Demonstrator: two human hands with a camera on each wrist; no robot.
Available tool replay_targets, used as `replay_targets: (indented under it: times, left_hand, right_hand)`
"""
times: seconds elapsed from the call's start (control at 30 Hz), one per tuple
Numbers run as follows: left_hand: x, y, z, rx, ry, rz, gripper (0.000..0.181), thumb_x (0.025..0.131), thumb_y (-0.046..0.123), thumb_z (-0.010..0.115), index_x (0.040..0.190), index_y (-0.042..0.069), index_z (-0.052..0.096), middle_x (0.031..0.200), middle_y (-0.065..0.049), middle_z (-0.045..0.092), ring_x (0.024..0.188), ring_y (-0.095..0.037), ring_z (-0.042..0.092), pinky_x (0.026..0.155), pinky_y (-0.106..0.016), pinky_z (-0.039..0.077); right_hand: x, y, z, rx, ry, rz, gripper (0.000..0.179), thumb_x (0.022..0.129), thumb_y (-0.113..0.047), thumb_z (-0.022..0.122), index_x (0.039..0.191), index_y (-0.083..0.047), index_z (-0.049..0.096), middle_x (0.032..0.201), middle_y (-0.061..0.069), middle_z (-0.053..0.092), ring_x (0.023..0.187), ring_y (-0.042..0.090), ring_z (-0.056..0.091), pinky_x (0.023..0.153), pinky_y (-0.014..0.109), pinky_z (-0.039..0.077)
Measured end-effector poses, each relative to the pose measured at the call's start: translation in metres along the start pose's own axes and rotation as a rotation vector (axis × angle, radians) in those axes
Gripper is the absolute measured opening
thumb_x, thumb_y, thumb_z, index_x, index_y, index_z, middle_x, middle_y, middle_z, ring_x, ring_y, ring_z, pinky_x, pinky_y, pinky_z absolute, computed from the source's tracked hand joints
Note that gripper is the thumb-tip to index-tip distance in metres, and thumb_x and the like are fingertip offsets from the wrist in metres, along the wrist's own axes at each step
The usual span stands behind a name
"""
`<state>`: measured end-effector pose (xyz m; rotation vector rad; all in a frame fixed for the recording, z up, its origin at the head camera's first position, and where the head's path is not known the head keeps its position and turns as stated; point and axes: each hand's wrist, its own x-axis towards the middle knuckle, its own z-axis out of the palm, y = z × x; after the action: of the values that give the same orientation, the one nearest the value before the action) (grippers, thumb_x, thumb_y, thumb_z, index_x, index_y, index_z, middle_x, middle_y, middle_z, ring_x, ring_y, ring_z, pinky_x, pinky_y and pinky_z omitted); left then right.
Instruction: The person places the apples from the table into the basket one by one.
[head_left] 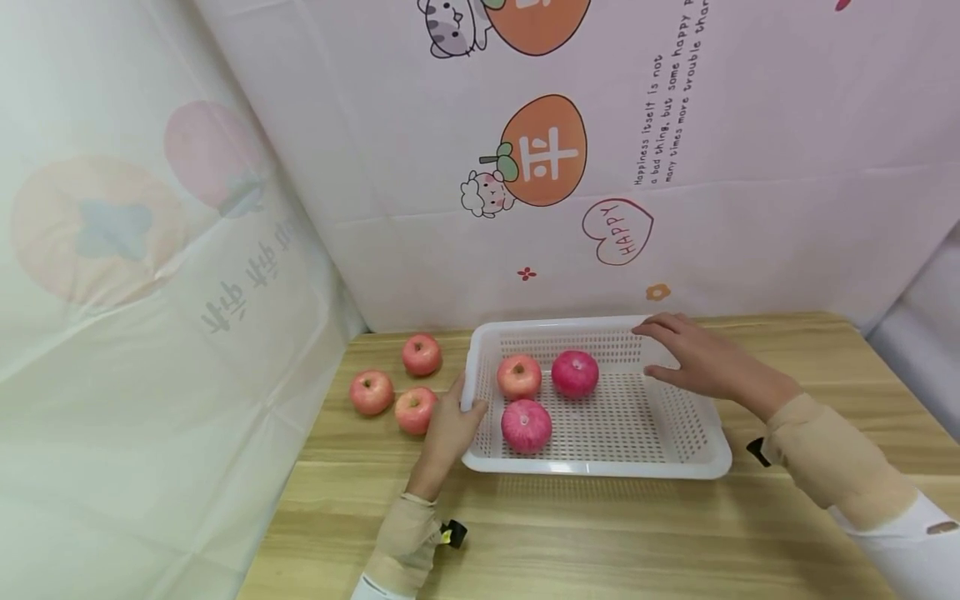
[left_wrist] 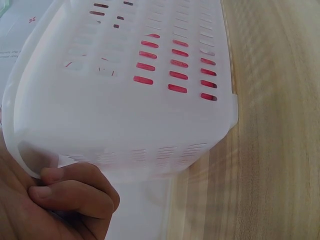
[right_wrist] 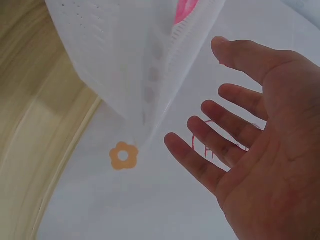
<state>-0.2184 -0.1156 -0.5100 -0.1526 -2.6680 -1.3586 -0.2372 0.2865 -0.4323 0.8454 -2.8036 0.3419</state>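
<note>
A white plastic basket [head_left: 588, 468] with slotted walls rests on the wooden table. Inside its left half lie a red apple [head_left: 519, 377] and two deep-pink round fruits, one at the back [head_left: 575, 373] and one in front [head_left: 527, 426]; their exact kind is unclear. My left hand [head_left: 452, 427] grips the basket's left rim, and the left wrist view shows its curled fingers [left_wrist: 82, 192] under that rim. Over the basket's right end, my right hand [head_left: 693, 358] hovers with fingers spread and holds nothing. In the right wrist view this hand [right_wrist: 270, 135] is apart from the basket wall.
Left of the basket are three apples: one at the back [head_left: 422, 355], one at the left [head_left: 372, 392] and one beside my left hand [head_left: 416, 410]. A printed white cloth [head_left: 420, 242] hangs behind the table [head_left: 600, 542], and another cloth [head_left: 187, 375] hangs on the left.
</note>
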Motion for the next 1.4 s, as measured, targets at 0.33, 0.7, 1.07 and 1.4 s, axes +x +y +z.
replay_targets:
  times: [0.33,0.7,1.07,1.4]
  left_hand:
    - [0.001,-0.001,0.001,-0.012,0.004,-0.003,0.073,0.096,0.017,0.068,0.160,-0.004,0.042,0.142,-0.030,0.064,0.115,-0.035,0.071,0.097,-0.053,0.060]
    - [0.001,-0.003,0.001,-0.018,0.001,-0.029,0.073,0.097,0.019,0.068,0.160,-0.005,0.040,0.148,-0.030,0.059,0.121,-0.035,0.069,0.101,-0.054,0.058]
    - [0.002,-0.002,0.000,-0.031,-0.008,-0.017,0.074,0.096,0.017,0.069,0.161,-0.005,0.040,0.145,-0.031,0.061,0.115,-0.034,0.071,0.097,-0.052,0.060]
    - [0.001,-0.003,0.000,-0.030,-0.009,-0.004,0.072,0.096,0.016,0.068,0.161,0.000,0.042,0.136,-0.028,0.068,0.105,-0.032,0.074,0.089,-0.049,0.063]
  right_hand:
    - [-0.024,0.009,0.000,-0.007,0.078,0.053,0.060,0.090,-0.025,0.085,0.141,-0.003,0.062,0.144,0.019,0.060,0.135,0.043,0.056,0.105,0.064,0.051]
    - [-0.043,0.014,0.010,0.017,0.054,0.174,0.063,0.094,-0.031,0.082,0.145,-0.005,0.059,0.148,0.025,0.055,0.135,0.048,0.053,0.095,0.070,0.052]
    - [-0.058,0.020,0.023,0.076,0.088,0.267,0.057,0.096,-0.030,0.079,0.143,-0.003,0.060,0.150,0.026,0.053,0.133,0.047,0.053,0.091,0.072,0.052]
    - [-0.064,0.017,0.037,0.157,0.119,0.324,0.052,0.101,-0.029,0.073,0.142,0.000,0.059,0.145,0.025,0.055,0.120,0.046,0.064,0.084,0.065,0.056]
